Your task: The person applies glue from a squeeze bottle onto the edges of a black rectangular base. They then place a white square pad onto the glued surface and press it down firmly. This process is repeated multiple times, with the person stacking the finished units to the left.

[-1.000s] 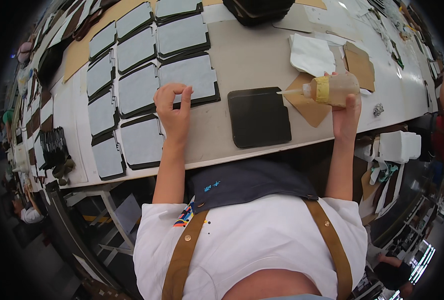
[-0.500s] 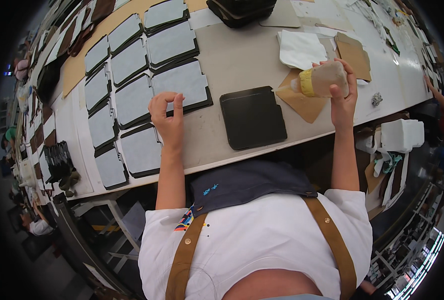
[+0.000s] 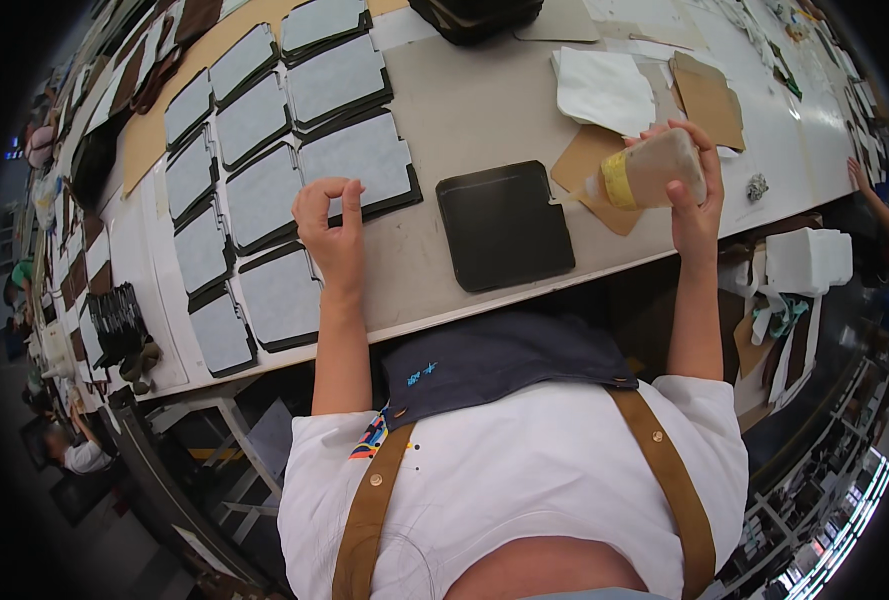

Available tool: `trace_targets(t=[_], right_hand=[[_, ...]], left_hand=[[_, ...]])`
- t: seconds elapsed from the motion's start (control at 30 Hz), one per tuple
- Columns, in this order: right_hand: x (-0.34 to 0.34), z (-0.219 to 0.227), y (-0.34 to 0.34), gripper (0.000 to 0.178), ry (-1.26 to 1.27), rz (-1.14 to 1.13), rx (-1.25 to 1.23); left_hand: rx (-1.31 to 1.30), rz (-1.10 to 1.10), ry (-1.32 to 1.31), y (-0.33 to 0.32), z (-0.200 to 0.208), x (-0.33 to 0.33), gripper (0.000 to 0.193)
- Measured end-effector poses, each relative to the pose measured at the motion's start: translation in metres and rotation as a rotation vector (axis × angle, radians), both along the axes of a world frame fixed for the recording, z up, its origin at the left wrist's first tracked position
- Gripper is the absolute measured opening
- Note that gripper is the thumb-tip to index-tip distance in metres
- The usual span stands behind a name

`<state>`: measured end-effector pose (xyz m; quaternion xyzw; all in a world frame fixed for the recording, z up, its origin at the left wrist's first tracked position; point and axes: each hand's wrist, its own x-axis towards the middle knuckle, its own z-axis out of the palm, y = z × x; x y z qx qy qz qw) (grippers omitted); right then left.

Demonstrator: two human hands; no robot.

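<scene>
A dark flat panel (image 3: 504, 228) with notched corners lies on the table in front of me. My right hand (image 3: 697, 190) is wrapped round a translucent squeeze bottle (image 3: 662, 172) with a yellow band. The bottle is tipped on its side, its nozzle pointing left at the notch on the panel's right edge. Whether the tip touches the panel I cannot tell. To the left of the panel, my left hand (image 3: 330, 228) hovers with curled fingers and the thumb near the index finger; nothing shows in it. Below and beyond it are rows of dark-edged pieces with pale grey faces (image 3: 352, 160).
White sheets (image 3: 604, 90) and brown card pieces (image 3: 706, 100) lie at the right. A black stack (image 3: 474, 18) stands at the far edge. A crumpled foil ball (image 3: 755, 187) sits near the right edge. A white container (image 3: 809, 262) is below the table edge. Other people are at both sides.
The bottle's nozzle has slid toward me along the panel's right edge, from near its far corner to the notch. My left hand keeps its curled pose.
</scene>
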<state>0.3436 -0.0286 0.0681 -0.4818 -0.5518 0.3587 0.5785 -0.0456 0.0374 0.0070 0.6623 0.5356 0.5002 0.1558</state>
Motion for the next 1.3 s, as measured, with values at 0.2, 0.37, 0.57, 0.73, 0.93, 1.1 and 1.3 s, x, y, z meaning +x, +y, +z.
trace_targets(t=[0.2,0.37,0.57,0.73,0.93,1.1,1.3], right_hand=[[-0.007,0.007,-0.005,0.073,0.006,0.023,0.046],[-0.005,0.011,-0.009,0.072,0.007,0.019,0.049],[-0.004,0.011,-0.013,0.073,0.010,0.022,0.038],[0.000,0.008,-0.022,0.078,0.007,0.028,0.004],[-0.001,0.006,-0.027,0.070,0.093,0.051,0.033],[-0.006,0.003,-0.023,0.071,0.102,0.058,0.043],[-0.006,0.005,-0.025,0.078,0.069,0.044,-0.021]], left_hand=[[0.002,0.000,0.005,0.000,-0.002,-0.001,0.016],[-0.001,-0.003,-0.002,0.001,-0.002,-0.001,0.016],[-0.004,-0.003,-0.002,0.001,-0.003,0.000,0.016],[0.011,-0.014,0.053,0.000,-0.002,-0.002,0.017],[-0.013,0.007,-0.006,0.000,-0.003,0.001,0.014],[-0.011,-0.004,-0.003,0.001,-0.003,-0.001,0.014],[0.021,-0.014,0.057,0.000,-0.003,-0.002,0.018]])
